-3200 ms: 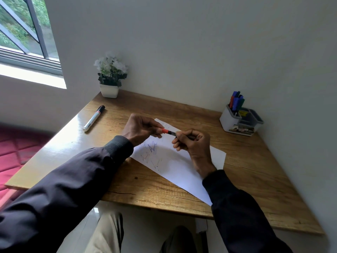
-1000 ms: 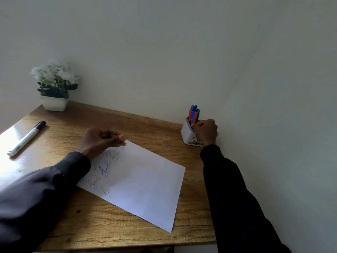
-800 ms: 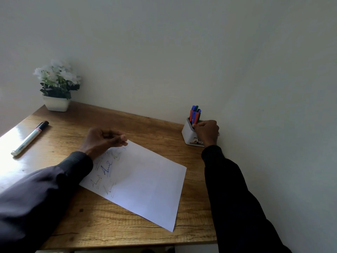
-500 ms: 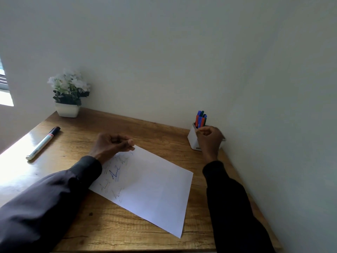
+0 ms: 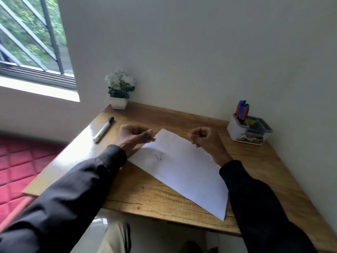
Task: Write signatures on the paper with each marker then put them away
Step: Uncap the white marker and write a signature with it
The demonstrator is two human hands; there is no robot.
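Observation:
A white paper [image 5: 184, 170] lies slanted on the wooden desk [image 5: 145, 194], with faint scribbles and one blue signature near its left part. My left hand [image 5: 134, 136] rests at the paper's upper left edge, fingers curled, nothing in it. My right hand [image 5: 205, 138] hovers over the paper's upper right edge, also curled and empty. Several coloured markers [image 5: 242, 110] stand in the white desk organiser [image 5: 236, 130] at the back right. A white marker with a black cap [image 5: 103, 129] lies on the desk left of my left hand.
A small potted plant [image 5: 119, 90] with white flowers stands at the desk's back left corner against the wall. A window [image 5: 27, 42] is at the left. A red quilted mat [image 5: 16, 161] lies beyond the desk's left edge. My knees show below the front edge.
My right hand has let go of the marker at the organiser and drawn back over the paper, empty. My view has swung left. My left hand has stayed by the paper.

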